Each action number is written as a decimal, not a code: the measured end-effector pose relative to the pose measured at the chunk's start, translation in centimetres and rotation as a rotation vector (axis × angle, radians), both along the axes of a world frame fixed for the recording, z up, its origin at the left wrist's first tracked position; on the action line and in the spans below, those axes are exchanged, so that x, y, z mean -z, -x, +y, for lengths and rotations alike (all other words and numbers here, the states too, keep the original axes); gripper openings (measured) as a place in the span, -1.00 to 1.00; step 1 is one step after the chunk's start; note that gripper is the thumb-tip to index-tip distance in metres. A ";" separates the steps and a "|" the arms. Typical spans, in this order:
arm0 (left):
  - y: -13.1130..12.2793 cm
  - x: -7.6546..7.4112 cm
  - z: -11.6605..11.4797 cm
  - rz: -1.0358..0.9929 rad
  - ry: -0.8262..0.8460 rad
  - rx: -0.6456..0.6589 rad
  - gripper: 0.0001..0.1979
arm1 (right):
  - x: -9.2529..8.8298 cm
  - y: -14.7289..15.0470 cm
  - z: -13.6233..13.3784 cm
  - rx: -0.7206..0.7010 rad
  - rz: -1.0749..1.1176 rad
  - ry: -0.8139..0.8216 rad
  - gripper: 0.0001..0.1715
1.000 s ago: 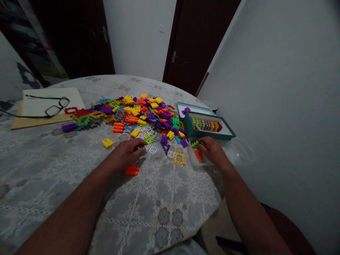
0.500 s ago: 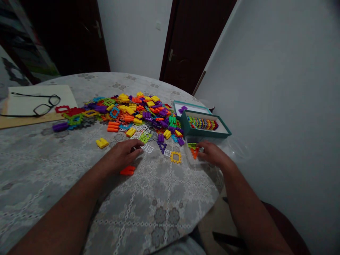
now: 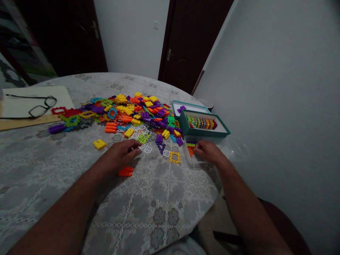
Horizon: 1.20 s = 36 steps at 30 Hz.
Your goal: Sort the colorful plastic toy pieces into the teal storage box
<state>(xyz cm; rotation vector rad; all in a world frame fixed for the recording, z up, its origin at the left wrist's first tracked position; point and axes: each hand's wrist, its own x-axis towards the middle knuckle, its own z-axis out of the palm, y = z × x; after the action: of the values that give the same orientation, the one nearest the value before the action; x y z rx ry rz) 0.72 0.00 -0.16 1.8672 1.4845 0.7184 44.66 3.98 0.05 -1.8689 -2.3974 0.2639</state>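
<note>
My left hand (image 3: 122,153) rests on the table, thumb apart from the fingers and nothing visible in it. Its fingertips are at the white grid pieces (image 3: 146,149) and a lime-green toothed building piece (image 3: 143,138). By its wrist lies an orange tube piece (image 3: 125,171). Over a clear plastic box (image 3: 190,163), my right hand (image 3: 209,151) has its fingers closed at the edge of an orange triangular building piece (image 3: 191,151). Green and purple pieces are behind that triangle. A yellow square frame piece (image 3: 174,157) lies left of the box.
A large heap of coloured building pieces (image 3: 127,110) covers the table's middle. Behind the clear box stands a green box (image 3: 204,131) with rows of sorted pieces, its lid (image 3: 195,105) beyond it. Eyeglasses (image 3: 38,111) lie on papers at left. A wall (image 3: 278,88) borders the right side.
My right hand's fingers have drawn closer together at the orange triangular piece, and a purple piece now shows in the clear box. My left hand stays put. The view has shifted slightly.
</note>
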 end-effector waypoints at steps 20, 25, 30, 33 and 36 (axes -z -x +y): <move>1.1 1.0 0.2 0.137 -0.173 -0.187 -0.78 | -1.0 19.2 -1.5 -0.061 -0.056 -0.082 -0.59; 0.9 0.6 -0.1 0.148 -0.203 -0.185 -0.77 | 1.5 20.2 -0.2 0.044 -0.039 -0.172 -0.53; 1.1 0.9 0.1 0.196 -0.193 -0.177 -0.76 | 3.2 20.1 0.6 0.044 0.034 -0.244 -0.67; 1.7 0.7 -0.1 0.189 -0.140 -0.118 -0.76 | 3.7 19.8 0.8 0.022 0.085 -0.275 -0.73; 2.5 -0.3 -0.8 0.160 0.036 0.068 -0.65 | 4.1 19.4 0.5 -0.013 0.120 -0.324 -0.71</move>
<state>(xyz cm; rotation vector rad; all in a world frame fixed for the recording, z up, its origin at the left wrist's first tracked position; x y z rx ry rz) -1.80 -0.81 0.12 1.9763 1.5132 0.5178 25.26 4.50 -4.04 -1.6447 -2.2165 -0.0125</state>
